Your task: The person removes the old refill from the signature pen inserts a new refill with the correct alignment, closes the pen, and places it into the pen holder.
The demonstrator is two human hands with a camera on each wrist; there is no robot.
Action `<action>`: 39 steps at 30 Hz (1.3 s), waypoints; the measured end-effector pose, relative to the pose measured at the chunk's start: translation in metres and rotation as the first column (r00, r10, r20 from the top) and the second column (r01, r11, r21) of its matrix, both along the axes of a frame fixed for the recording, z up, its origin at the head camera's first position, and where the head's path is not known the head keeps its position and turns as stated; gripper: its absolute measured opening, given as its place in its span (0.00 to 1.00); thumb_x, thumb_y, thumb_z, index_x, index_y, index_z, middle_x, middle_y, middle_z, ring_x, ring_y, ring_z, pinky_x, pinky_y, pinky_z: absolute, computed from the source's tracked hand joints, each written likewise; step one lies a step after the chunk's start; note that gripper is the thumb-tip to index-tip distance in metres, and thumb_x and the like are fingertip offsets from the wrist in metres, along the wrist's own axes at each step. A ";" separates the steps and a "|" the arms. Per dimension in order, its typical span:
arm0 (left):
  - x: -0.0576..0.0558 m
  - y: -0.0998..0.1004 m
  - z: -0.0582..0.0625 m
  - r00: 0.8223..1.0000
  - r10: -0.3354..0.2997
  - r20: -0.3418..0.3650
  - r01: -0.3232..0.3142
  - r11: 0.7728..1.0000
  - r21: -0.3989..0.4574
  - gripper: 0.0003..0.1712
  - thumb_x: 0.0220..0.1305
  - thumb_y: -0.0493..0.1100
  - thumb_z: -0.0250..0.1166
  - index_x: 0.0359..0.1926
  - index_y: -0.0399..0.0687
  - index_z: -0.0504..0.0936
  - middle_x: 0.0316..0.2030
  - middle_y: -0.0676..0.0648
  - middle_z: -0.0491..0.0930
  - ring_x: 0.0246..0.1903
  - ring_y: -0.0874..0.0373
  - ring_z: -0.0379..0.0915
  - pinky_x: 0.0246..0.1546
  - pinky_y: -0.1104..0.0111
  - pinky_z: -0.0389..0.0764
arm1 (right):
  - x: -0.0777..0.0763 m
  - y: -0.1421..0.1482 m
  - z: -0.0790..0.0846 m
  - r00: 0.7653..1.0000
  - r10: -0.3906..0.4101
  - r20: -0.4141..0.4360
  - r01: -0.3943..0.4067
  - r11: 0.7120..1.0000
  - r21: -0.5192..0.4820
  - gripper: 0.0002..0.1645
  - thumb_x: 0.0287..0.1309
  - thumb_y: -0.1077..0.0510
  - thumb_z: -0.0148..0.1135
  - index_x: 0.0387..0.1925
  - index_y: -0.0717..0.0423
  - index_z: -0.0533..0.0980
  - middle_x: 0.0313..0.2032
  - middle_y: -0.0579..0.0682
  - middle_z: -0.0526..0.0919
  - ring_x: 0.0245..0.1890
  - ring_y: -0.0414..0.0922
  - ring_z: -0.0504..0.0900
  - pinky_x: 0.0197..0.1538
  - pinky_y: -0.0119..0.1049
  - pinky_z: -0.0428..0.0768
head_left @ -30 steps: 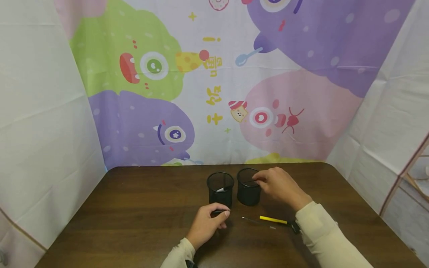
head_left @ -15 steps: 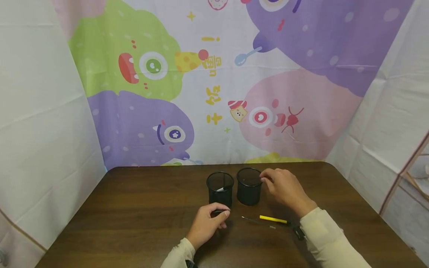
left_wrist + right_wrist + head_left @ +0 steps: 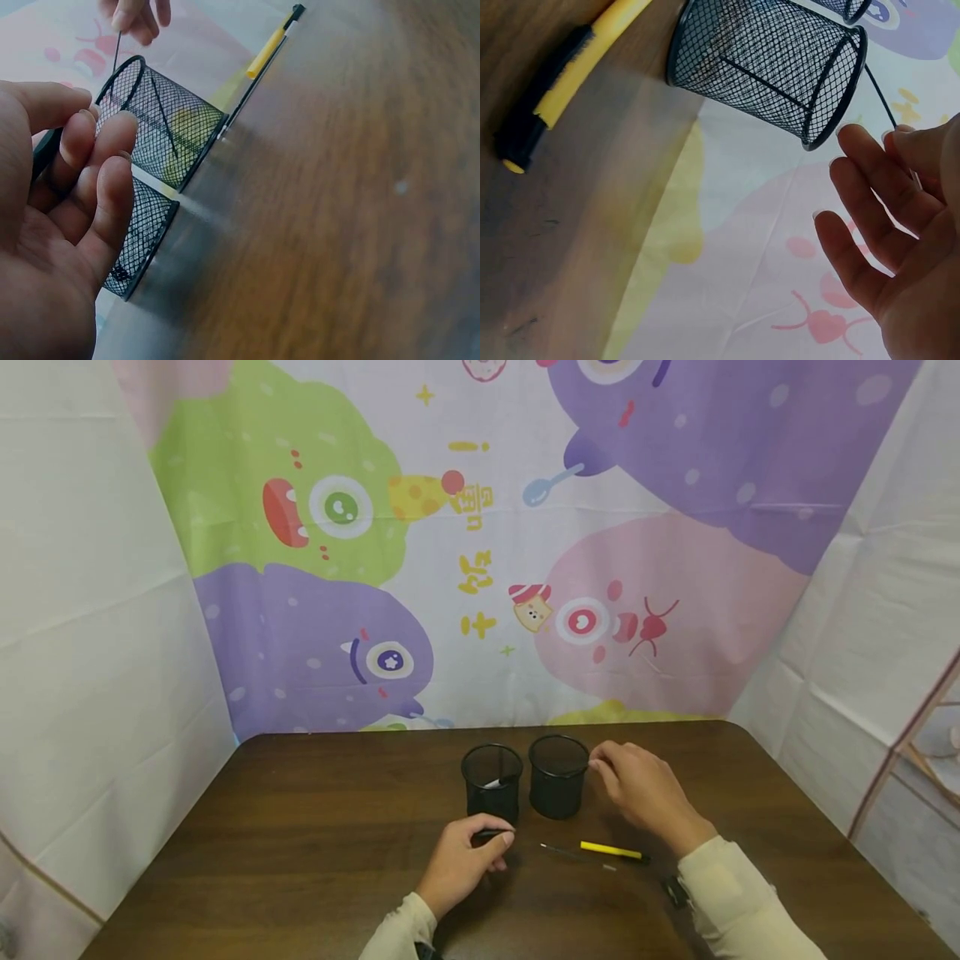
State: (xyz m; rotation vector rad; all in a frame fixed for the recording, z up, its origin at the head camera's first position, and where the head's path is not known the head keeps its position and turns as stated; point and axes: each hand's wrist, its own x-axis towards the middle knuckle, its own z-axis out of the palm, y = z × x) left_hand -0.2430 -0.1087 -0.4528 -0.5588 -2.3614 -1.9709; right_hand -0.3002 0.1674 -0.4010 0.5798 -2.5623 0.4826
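My left hand (image 3: 459,862) holds a black pen-like piece (image 3: 46,154) between thumb and fingers, in front of the left black mesh pen cup (image 3: 492,802). That piece is mostly hidden by the fingers. Beside the right mesh pen cup (image 3: 557,795), my right hand (image 3: 637,789) pinches a thin dark rod (image 3: 878,91), which looks like a pen refill. The rod slants from the fingertips to the cup's rim. A dark line runs down this cup's mesh; I cannot tell whether it is a seam or a stick. Inside the left cup shows a white and black pen (image 3: 493,783).
A yellow pen (image 3: 611,850) with a black clip and end lies on the brown table (image 3: 330,843). Near it are a thin refill (image 3: 562,852) with a metal tip and a small clear piece (image 3: 609,867). A cartoon-printed cloth (image 3: 480,685) hangs behind the table.
My right hand has drawn to the right, from over the right cup's rim to just beside it, still pinching the thin rod. The left hand has stayed in place.
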 end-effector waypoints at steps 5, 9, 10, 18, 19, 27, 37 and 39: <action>-0.003 0.000 -0.004 1.000 0.003 0.006 -0.002 1.000 -0.006 0.09 0.66 0.35 0.67 0.44 0.32 0.84 0.32 0.38 0.83 0.25 0.51 0.82 0.28 0.69 0.83 | 0.004 0.003 -0.002 0.999 -0.020 0.025 0.021 0.999 -0.037 0.03 0.67 0.58 0.63 0.39 0.53 0.80 0.30 0.42 0.79 0.28 0.41 0.73 0.34 0.43 0.76; -0.013 0.000 -0.021 1.000 0.002 -0.001 -0.002 1.000 -0.003 0.09 0.66 0.36 0.67 0.45 0.35 0.85 0.33 0.39 0.83 0.24 0.53 0.82 0.27 0.68 0.83 | 0.007 0.006 -0.004 0.999 -0.027 0.029 0.028 0.997 -0.065 0.04 0.69 0.57 0.62 0.38 0.54 0.79 0.29 0.42 0.78 0.29 0.41 0.72 0.35 0.43 0.75; -0.016 -0.001 -0.026 1.000 0.002 -0.004 -0.002 1.000 -0.002 0.10 0.66 0.37 0.68 0.45 0.35 0.85 0.32 0.41 0.84 0.24 0.54 0.82 0.27 0.68 0.83 | 0.008 0.007 -0.004 0.999 -0.028 0.028 0.030 0.997 -0.070 0.05 0.69 0.57 0.62 0.38 0.54 0.79 0.29 0.42 0.77 0.29 0.41 0.72 0.35 0.43 0.75; -0.017 -0.002 -0.030 1.000 -0.024 -0.018 0.024 1.000 0.001 0.15 0.66 0.44 0.70 0.46 0.36 0.86 0.34 0.40 0.85 0.25 0.56 0.83 0.28 0.66 0.85 | 0.017 0.011 -0.009 0.999 0.003 0.033 0.001 0.994 -0.109 0.03 0.69 0.61 0.60 0.37 0.53 0.79 0.31 0.41 0.79 0.30 0.40 0.73 0.36 0.42 0.76; -0.017 -0.002 -0.030 0.999 -0.028 -0.016 0.028 1.000 0.003 0.15 0.66 0.44 0.70 0.46 0.36 0.86 0.34 0.38 0.85 0.25 0.55 0.84 0.28 0.66 0.85 | 0.018 0.012 -0.010 0.999 0.009 0.033 -0.005 0.993 -0.115 0.03 0.69 0.62 0.60 0.37 0.52 0.79 0.31 0.41 0.80 0.30 0.40 0.73 0.36 0.42 0.75; -0.017 -0.002 -0.029 0.999 -0.032 0.007 0.032 0.999 0.008 0.12 0.65 0.42 0.70 0.46 0.38 0.87 0.33 0.37 0.86 0.26 0.55 0.84 0.28 0.64 0.85 | 0.024 0.012 -0.013 0.998 0.040 0.046 -0.035 0.992 -0.119 0.04 0.68 0.62 0.61 0.36 0.51 0.79 0.31 0.38 0.79 0.29 0.38 0.71 0.34 0.38 0.73; -0.018 -0.001 -0.032 1.000 -0.026 0.012 0.026 1.000 0.014 0.12 0.65 0.41 0.70 0.45 0.37 0.86 0.31 0.36 0.85 0.26 0.56 0.83 0.28 0.61 0.85 | 0.028 0.007 -0.023 0.993 0.089 0.077 -0.076 0.985 -0.153 0.03 0.68 0.58 0.62 0.35 0.48 0.78 0.27 0.37 0.76 0.27 0.36 0.69 0.32 0.35 0.71; -0.018 -0.002 -0.031 1.000 -0.028 0.004 0.028 1.000 0.014 0.14 0.65 0.42 0.70 0.45 0.37 0.86 0.31 0.36 0.85 0.26 0.57 0.82 0.28 0.62 0.85 | 0.029 0.006 -0.025 0.993 0.097 0.073 -0.085 0.984 -0.159 0.04 0.68 0.58 0.63 0.35 0.48 0.78 0.28 0.36 0.76 0.27 0.35 0.70 0.32 0.34 0.72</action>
